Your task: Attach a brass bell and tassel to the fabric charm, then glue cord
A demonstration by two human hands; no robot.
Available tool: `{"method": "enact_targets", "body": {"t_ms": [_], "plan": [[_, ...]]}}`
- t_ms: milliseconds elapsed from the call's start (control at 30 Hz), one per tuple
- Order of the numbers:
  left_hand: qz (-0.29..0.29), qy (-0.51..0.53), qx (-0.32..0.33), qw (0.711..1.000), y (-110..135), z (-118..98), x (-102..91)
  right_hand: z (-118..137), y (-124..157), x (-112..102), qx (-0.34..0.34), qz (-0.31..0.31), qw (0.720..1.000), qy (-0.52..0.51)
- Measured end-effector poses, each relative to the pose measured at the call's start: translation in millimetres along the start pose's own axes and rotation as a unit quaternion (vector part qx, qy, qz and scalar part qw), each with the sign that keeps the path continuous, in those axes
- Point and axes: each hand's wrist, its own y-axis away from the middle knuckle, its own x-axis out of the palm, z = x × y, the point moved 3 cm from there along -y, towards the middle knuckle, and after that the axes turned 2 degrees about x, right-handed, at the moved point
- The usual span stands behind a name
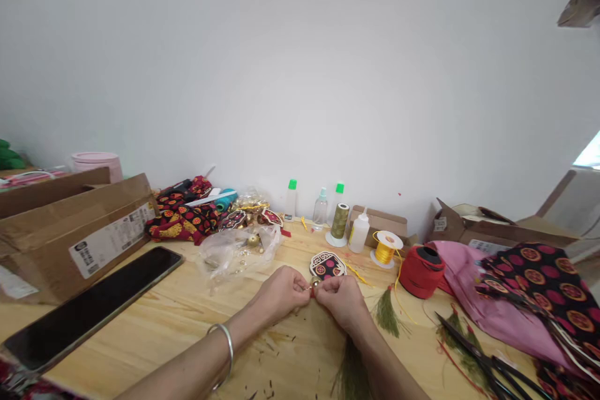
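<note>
Both hands pinched at the small bell, patch just beyond

Your left hand [289, 287] and right hand [344, 301] meet near the middle of the tabletop [187, 312], toward its near edge. The fingers of both are drawn narrow, thumb to forefinger, at a short cord [313, 291] beside the small bell [315, 283]. The hold is tiny and partly covered by your own fingertips, so you cannot be sure which of them touch the bell as well.

The relation that counts: the bell sits right between your two sets of fingertips, and the patterned patch [330, 267] lies flat just past them, on the side of the far edge and a little to the right. Your right hand is the nearer one to it. The patch looks broader from left to right than from front to back, its long axis roughly along the far edge, with its near side facing the bell.

A green tassel [352, 372] lies below your right wrist, partly covered by your forearm. Its long axis runs front to back, and its loose strands point to the near edge. Toward the tabletop's right edge, well apart from your fingers, the black scissors [469, 345] lie with their tips angled away from you.
</note>
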Motion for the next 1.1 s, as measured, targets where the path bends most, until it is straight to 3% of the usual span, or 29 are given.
{"method": "enact_targets", "body": {"t_ms": [567, 733, 900, 1100], "plan": [[0.037, 0.076, 0.012, 0.996, -7, -1, -0.3, 6, 1, 0, 0.013, 0.034, 0.998, -0.052], [0.051, 0.074, 0.023, 0.996, -5, -2, -0.3, 4, 3, -2, -0.006, 0.010, 1.000, -0.008], [0.037, 0.060, 0.025, 0.997, -6, 2, 1.1, 10, 10, -4, -0.064, -0.056, 0.992, 0.098], [0.007, 0.051, 0.018, 0.999, -13, 13, 3.9, 5, 2, -4, -0.007, -0.003, 1.000, -0.027]]}}
